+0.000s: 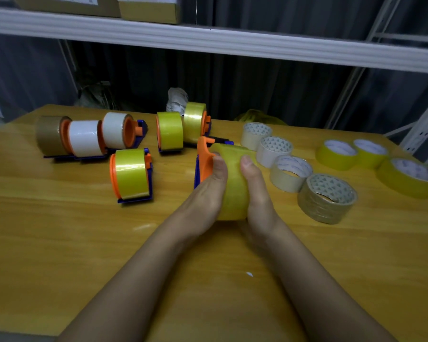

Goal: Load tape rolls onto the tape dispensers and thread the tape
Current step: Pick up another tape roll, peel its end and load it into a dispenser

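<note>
Yellow tape roll (232, 183) is gripped by the left hand (208, 191) and right hand (257, 193), likely to be pushed onto the orange dispenser (204, 156).

Wood table (59, 230) w/ loaded dispensers (131, 175), loose tape rolls (328, 198), maybe paper scraps (249, 274).

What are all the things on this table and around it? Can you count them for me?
Loaded orange and blue plastic tape dispensers: six; one brown roll, two white, three yellow; table's left and middle.
Dispenser being loaded: one, orange and blue, in the hands.
Yellow tape roll in hand: one, middle.
Loose cream and clear tape rolls: four, a row right of the hands.
Loose yellow tape rolls: three, far right.
Wooden table: one, yellow-brown.
White shelf: one, above, carrying cardboard boxes.
Left hand: holds the dispenser and roll.
Right hand: grips the roll.
</note>
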Tool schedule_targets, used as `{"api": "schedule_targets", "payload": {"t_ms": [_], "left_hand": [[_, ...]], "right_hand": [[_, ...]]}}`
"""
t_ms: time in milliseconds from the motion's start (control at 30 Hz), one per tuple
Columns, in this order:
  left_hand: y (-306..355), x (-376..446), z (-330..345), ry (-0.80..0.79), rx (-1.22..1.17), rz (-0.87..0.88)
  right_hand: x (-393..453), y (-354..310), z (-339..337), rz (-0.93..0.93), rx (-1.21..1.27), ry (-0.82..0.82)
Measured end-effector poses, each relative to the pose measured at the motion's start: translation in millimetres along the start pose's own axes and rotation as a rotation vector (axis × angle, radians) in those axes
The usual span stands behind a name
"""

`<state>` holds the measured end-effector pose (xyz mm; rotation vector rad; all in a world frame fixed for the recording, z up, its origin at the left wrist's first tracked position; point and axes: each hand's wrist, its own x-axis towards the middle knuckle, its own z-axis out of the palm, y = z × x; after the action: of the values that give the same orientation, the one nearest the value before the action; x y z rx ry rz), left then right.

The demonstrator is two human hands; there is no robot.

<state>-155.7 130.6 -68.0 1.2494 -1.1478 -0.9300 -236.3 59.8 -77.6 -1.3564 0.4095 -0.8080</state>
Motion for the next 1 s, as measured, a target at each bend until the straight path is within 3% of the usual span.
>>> {"api": "schedule_targets", "payload": {"t_ms": [67, 300, 400, 567, 633, 733, 900, 1000], "left_hand": [[-0.4, 2.4, 0.3, -0.016, -0.067, 0.022], [0.1, -4.4, -4.7, 0.048, 0.564, 0.234], [-2.0, -3.2, -4.4, 0.020, 0.538, 0.232], [3.8, -1.2, 3.0, 0.123, 0.168, -0.004], [4.0, -10.1, 6.0, 0.009, 0.109, 0.112], [12.2, -9.0, 10.8, -0.001, 0.170, 0.186], [-5.5, -1.4, -8.7, 0.042, 0.630, 0.197], [-4.9, -1.4, -3.3, 0.043, 0.584, 0.254]], "right_hand": [[1.0, -0.9, 0.5, 0.039, -0.007, -0.014], [-0.7, -11.2, -13.7, 0.229, 0.190, -0.081], [-0.7, -13.9, -13.0, 0.212, 0.180, -0.076], [4.6, -1.6, -1.8, 0.115, -0.038, 0.057], [5.3, 4.4, -2.8, 0.118, -0.107, 0.045], [4.4, 0.5, -3.2, 0.182, -0.108, 0.021], [-0.5, -16.0, -15.2, 0.324, 0.124, -0.059], [0.3, -16.7, -21.2, 0.346, 0.165, -0.065]]}}
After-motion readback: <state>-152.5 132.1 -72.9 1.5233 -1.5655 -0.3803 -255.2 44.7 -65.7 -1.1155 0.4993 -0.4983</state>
